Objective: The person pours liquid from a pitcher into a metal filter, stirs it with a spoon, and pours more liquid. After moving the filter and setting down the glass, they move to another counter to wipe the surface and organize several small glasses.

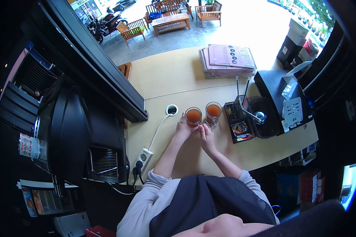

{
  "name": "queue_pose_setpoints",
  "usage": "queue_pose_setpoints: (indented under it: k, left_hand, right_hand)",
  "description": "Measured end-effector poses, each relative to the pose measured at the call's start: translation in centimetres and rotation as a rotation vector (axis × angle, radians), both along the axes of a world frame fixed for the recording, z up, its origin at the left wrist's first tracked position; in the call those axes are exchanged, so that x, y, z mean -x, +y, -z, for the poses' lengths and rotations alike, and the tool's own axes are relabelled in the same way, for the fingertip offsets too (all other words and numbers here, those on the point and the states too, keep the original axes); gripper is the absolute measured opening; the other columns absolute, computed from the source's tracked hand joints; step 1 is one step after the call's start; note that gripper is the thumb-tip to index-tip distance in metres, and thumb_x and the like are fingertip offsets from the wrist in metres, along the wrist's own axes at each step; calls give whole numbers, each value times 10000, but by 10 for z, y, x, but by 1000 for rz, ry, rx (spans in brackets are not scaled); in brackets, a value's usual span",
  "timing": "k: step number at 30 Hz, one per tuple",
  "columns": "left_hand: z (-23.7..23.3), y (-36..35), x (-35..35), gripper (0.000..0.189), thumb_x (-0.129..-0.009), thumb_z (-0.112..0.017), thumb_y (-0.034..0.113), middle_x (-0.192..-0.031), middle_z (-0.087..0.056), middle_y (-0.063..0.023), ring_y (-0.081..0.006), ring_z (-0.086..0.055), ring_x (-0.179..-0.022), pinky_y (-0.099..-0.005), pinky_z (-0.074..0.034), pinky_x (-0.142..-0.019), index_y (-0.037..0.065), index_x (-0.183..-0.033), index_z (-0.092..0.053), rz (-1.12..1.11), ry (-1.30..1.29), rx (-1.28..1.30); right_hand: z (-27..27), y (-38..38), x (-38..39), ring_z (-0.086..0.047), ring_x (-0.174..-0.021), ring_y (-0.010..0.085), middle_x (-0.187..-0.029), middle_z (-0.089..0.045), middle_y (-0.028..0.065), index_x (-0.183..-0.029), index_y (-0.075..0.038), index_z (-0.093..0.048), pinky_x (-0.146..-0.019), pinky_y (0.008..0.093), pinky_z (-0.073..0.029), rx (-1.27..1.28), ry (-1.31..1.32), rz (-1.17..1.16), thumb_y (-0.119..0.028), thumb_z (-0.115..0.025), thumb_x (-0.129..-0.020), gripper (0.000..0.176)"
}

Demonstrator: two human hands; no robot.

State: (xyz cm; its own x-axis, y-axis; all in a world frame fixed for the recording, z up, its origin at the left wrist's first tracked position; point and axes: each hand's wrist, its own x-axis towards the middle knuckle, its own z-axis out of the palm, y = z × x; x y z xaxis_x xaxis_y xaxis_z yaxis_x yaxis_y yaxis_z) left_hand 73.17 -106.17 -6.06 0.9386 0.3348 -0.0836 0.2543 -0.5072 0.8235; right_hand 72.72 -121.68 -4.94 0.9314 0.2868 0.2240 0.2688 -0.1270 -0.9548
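Two clear glass mugs of reddish-brown drink stand side by side on the pale wooden counter [166, 85]. My left hand [182, 128] is wrapped round the left side of the left glass mug [193, 115]. At that mug's lower right, my right hand [206, 136] has its fingers closed at the handle. Just to the right is the other glass mug [213, 111], its handle facing me, close to my right fingertips. The fingers partly hide the base and handle of the left mug.
A black organizer box [238, 126] stands right of the mugs, beside a dark basket [265, 128]. Stacked menus [229, 59] lie at the back. A power strip [143, 158] with a white cord is on the left, near a black window post [118, 87].
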Motion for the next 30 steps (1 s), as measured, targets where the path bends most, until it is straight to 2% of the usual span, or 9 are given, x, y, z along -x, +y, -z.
queue_pose_setpoints:
  k: [10,13,15,16,19,21,22,26,30]
  left_hand:
    - [-8,-7,10,989,-664,-830,393,-1243,-521,-255,-397,-549,-1132,-445,-478,-939,20,-1365,-240,-20,-47,-63]
    - [-21,-11,27,947,-731,-781,402,-1285,-495,-254,-386,-533,-1160,-434,-449,-979,25,-1395,-221,38,-83,-29]
    - [-17,-11,40,915,-770,-743,427,-1303,-485,-256,-383,-523,-1175,-432,-432,-999,25,-1407,-225,70,-102,-12]
    - [-12,-10,45,847,-824,-667,449,-1321,-469,-262,-379,-512,-1188,-430,-422,-1010,26,-1415,-232,45,-96,-100]
    - [-6,-17,65,678,-920,-510,451,-1337,-463,-261,-373,-492,-1213,-428,-400,-1029,20,-1403,-306,-64,-125,-245]
    - [-14,-27,83,596,-962,-431,431,-1335,-473,-253,-371,-482,-1224,-427,-389,-1037,13,-1382,-373,-144,-157,-300]
    - [-18,-31,93,512,-978,-396,386,-1321,-501,-225,-366,-476,-1233,-423,-380,-1043,26,-1339,-443,-125,-121,-364]
    - [-19,-48,128,410,-994,-354,328,-1284,-566,-140,-343,-450,-1268,-440,-337,-1072,99,-1225,-604,-23,-177,-328]
    - [-13,-69,151,405,-992,-344,318,-1335,-533,-117,-329,-416,-1305,-481,-304,-1088,158,-1294,-561,-91,-185,-429]
  right_hand:
    - [-4,4,2,-534,-716,151,-735,-526,74,-877,0,-552,-649,303,-432,-12,41,47,-210,-457,-1001,262]
    - [-3,4,2,-555,-760,190,-828,-555,96,-936,-1,-541,-688,323,-450,25,-105,118,-199,-473,-992,217]
    - [-12,1,7,-557,-958,311,-1067,-537,180,-1063,31,-530,-856,402,-446,-45,32,90,-221,-520,-961,272]
    - [-15,1,11,-557,-958,311,-1067,-537,180,-1063,31,-530,-856,402,-446,-51,25,82,-221,-520,-961,272]
    - [-16,-4,29,-487,-1145,327,-1225,-478,201,-1252,44,-436,-1006,401,-371,16,-106,70,-226,-551,-941,428]
    - [-17,-7,45,-348,-1296,352,-1342,-385,235,-1391,47,-295,-1093,412,-270,33,-161,46,-241,-570,-926,612]
    - [-17,-10,54,-246,-1364,374,-1447,-255,253,-1446,36,-195,-1126,432,-206,61,-131,48,-232,-575,-914,707]
    - [2,-17,83,-177,-1397,382,-1491,-169,262,-1452,36,-177,-1136,438,-175,45,-259,107,-213,-575,-898,726]
    - [9,-28,105,-141,-1414,383,-1517,-126,246,-1451,9,-212,-1141,449,-157,65,-157,-27,-173,-590,-867,719]
